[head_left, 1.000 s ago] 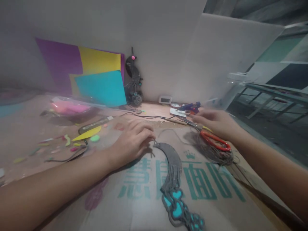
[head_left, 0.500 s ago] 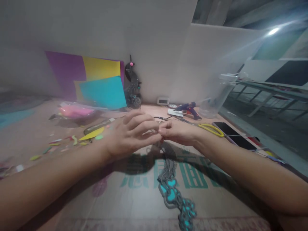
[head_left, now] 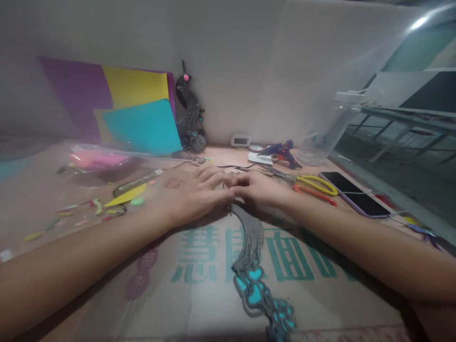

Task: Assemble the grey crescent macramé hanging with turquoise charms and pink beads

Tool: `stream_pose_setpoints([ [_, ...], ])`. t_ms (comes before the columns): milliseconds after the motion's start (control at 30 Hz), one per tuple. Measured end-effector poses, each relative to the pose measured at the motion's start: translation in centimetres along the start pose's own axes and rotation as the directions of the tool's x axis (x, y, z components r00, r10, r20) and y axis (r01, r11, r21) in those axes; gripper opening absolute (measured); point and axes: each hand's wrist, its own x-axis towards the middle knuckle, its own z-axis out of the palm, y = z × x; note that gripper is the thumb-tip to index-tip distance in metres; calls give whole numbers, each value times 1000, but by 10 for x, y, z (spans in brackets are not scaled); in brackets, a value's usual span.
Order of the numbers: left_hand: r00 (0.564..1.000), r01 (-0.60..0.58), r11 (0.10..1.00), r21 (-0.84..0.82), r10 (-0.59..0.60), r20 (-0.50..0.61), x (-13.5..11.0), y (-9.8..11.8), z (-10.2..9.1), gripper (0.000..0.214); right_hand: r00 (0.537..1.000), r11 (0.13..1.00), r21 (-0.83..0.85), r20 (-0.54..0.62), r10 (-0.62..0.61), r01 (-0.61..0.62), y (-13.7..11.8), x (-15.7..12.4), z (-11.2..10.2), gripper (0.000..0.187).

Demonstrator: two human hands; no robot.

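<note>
A long curved grey craft piece (head_left: 252, 256) with turquoise hearts at its near end lies on a cardboard sheet (head_left: 199, 294) printed with green characters. My left hand (head_left: 194, 194) and my right hand (head_left: 258, 188) meet at its far tip, fingers curled and pinched together over that end. What the fingertips pinch is too small to make out. Both forearms rest low over the cardboard.
Scissors with yellow and red handles (head_left: 315, 186) and a phone (head_left: 354, 199) lie to the right. A glue gun (head_left: 281, 151), a small clock (head_left: 240, 140), coloured foam sheets (head_left: 140, 116) and a dark ornament (head_left: 190, 118) stand at the back. Foam scraps (head_left: 96, 209) litter the left.
My right hand has left the scissors and come to the left hand at the grey piece's tip. Both hands have then dropped down onto the cardboard.
</note>
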Motion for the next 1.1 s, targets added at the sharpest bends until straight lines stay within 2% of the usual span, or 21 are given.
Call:
stream_pose_setpoints([
  [100, 997, -5, 999, -48, 8, 77, 0, -1, 4, 13, 999, 1000, -9, -32, -20, 19, 7, 1, 3, 6],
  [200, 993, -9, 998, -55, 15, 117, 1, -2, 4, 15, 987, 999, -23, -155, -52, 49, 11, -9, 5, 8],
  [300, 989, -10, 999, -53, 18, 148, 4, -7, 7, 13, 963, 974, -195, -222, -154, 111, 15, -27, 9, 10],
  [400, 991, -27, 998, -65, 35, 131, 8, -12, 12, 13, 933, 899, -370, -175, -313, 232, 22, -45, 14, 8],
  [500, 988, -34, 995, -90, 47, 145, 11, -16, 15, 14, 907, 853, -430, -153, -393, 297, 29, -55, 18, 8],
  [667, 988, -49, 993, -112, 64, 138, 10, -17, 18, 13, 895, 837, -457, -168, -414, 301, 31, -56, 19, 9],
  [867, 994, -49, 989, -139, 62, 89, 5, -16, 22, 11, 883, 813, -466, -127, -452, 350, 28, -55, 18, 12],
  [1100, 988, -54, 991, -125, 71, 135, 5, -15, 19, 14, 878, 800, -474, -108, -467, 368, 32, -54, 22, 16],
])
